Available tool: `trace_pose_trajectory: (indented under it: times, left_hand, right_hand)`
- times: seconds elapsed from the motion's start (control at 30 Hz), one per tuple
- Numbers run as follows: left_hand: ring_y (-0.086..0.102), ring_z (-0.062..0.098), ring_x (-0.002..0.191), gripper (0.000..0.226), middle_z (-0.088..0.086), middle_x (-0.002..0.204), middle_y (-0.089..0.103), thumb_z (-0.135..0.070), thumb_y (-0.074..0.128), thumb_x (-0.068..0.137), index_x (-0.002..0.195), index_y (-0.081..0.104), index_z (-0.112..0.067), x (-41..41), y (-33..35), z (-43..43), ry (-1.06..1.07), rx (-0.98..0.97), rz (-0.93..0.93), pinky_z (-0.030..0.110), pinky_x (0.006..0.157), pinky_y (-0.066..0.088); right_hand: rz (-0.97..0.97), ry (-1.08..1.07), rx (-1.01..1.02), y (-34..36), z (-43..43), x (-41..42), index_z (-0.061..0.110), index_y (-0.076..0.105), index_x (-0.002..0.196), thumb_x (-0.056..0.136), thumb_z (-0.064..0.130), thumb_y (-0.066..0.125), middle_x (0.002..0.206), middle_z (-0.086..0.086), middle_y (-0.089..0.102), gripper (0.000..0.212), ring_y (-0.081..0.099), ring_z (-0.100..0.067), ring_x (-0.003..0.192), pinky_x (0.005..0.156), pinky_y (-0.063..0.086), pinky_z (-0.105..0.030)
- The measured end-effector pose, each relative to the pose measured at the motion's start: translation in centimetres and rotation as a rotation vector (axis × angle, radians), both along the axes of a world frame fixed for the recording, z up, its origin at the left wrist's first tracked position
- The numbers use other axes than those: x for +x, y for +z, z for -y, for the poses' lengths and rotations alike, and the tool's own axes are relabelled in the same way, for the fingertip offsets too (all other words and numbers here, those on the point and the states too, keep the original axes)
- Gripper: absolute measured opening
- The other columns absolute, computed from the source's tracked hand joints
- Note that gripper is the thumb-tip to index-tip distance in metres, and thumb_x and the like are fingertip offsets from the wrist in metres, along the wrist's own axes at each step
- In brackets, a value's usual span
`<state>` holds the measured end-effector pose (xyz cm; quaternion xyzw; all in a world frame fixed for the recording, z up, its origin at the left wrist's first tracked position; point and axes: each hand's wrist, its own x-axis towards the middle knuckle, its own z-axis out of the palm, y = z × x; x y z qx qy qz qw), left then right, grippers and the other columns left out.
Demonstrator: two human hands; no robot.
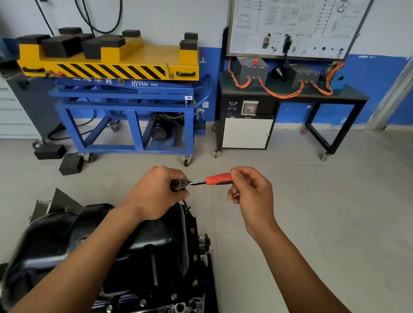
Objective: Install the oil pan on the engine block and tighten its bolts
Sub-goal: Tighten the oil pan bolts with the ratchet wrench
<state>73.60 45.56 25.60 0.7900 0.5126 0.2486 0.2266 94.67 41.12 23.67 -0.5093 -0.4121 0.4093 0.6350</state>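
The black oil pan (147, 244) lies on the engine block (181, 309) at the bottom centre, with several bolts (195, 282) along its right flange. A ratchet wrench (200, 181) with a red handle is held level above the pan's far end. My left hand (157, 192) grips the ratchet's steel head from above. My right hand (249, 192) pinches the red handle between thumb and curled fingers. The socket under the head is hidden by my left hand.
A blue lift cart with a yellow top (124, 61) stands at the back left, with black rubber blocks (71, 163) on the floor before it. A black bench with orange cables (291, 93) stands at the back right. Grey tiled floor (330, 212) spreads to the right.
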Motion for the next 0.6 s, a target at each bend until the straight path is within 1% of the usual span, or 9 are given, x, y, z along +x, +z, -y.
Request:
trace_pose_trajectory:
  times: [0.1, 0.2, 0.33, 0.47, 0.53, 0.6]
  left_hand:
    - [0.055, 0.010, 0.062, 0.015, -0.007, 0.063, 0.061, -0.017, 0.079, 0.083, 0.081, 0.070, -0.028, 0.0, -0.2, 0.4, 0.008, 0.043, 0.033, 0.026, 0.061, 0.046]
    - [0.059, 0.012, 0.067, 0.017, -0.008, 0.065, 0.064, -0.012, 0.078, 0.084, 0.085, 0.071, -0.028, -0.2, -0.4, 0.8, 0.027, 0.103, 0.079, 0.017, 0.060, 0.045]
    - [0.060, 0.010, 0.070, 0.018, -0.010, 0.067, 0.064, -0.010, 0.076, 0.085, 0.090, 0.072, -0.027, -0.1, -0.4, 1.0, 0.026, 0.134, 0.070, 0.012, 0.061, 0.044]
    - [0.057, 0.008, 0.066, 0.016, -0.010, 0.067, 0.062, -0.011, 0.074, 0.087, 0.094, 0.072, -0.025, 0.2, -0.3, 0.9, 0.010, 0.133, 0.013, 0.014, 0.059, 0.041]
    - [0.057, 0.009, 0.065, 0.016, -0.009, 0.069, 0.063, -0.010, 0.074, 0.087, 0.094, 0.072, -0.025, 0.2, -0.2, 1.0, -0.003, 0.137, 0.004, 0.019, 0.061, 0.044]
    - [0.058, 0.010, 0.066, 0.015, -0.009, 0.071, 0.064, -0.009, 0.074, 0.088, 0.094, 0.073, -0.024, 0.2, -0.1, 1.0, -0.018, 0.145, 0.000, 0.021, 0.062, 0.046]
  right_hand:
    - [-0.018, 0.002, 0.005, 0.1, 0.5, -0.1, 0.017, 0.070, 0.093, 0.098, 0.015, 0.061, 0.061, -0.002, 0.057, 0.010, 0.056, -0.012, 0.053, 0.049, 0.046, -0.019]
    - [-0.025, 0.007, 0.006, 0.1, 0.7, -0.2, 0.018, 0.070, 0.093, 0.098, 0.015, 0.062, 0.061, -0.002, 0.057, 0.010, 0.056, -0.012, 0.053, 0.049, 0.046, -0.019]
    - [-0.036, -0.002, 0.012, 0.0, 1.1, -0.4, 0.016, 0.070, 0.093, 0.098, 0.014, 0.062, 0.059, -0.001, 0.056, 0.010, 0.056, -0.013, 0.052, 0.049, 0.046, -0.019]
    - [-0.048, -0.027, 0.014, -0.6, 1.6, -0.6, 0.015, 0.069, 0.090, 0.097, 0.012, 0.062, 0.057, -0.002, 0.054, 0.010, 0.054, -0.015, 0.051, 0.049, 0.045, -0.018]
    - [-0.042, -0.032, 0.022, -0.8, 2.1, -0.6, 0.013, 0.069, 0.089, 0.096, 0.010, 0.063, 0.056, -0.002, 0.053, 0.010, 0.053, -0.017, 0.051, 0.049, 0.045, -0.018]
    - [-0.033, -0.025, 0.028, -1.0, 2.5, -0.7, 0.013, 0.069, 0.088, 0.096, 0.010, 0.063, 0.055, -0.001, 0.052, 0.011, 0.053, -0.016, 0.051, 0.049, 0.045, -0.019]
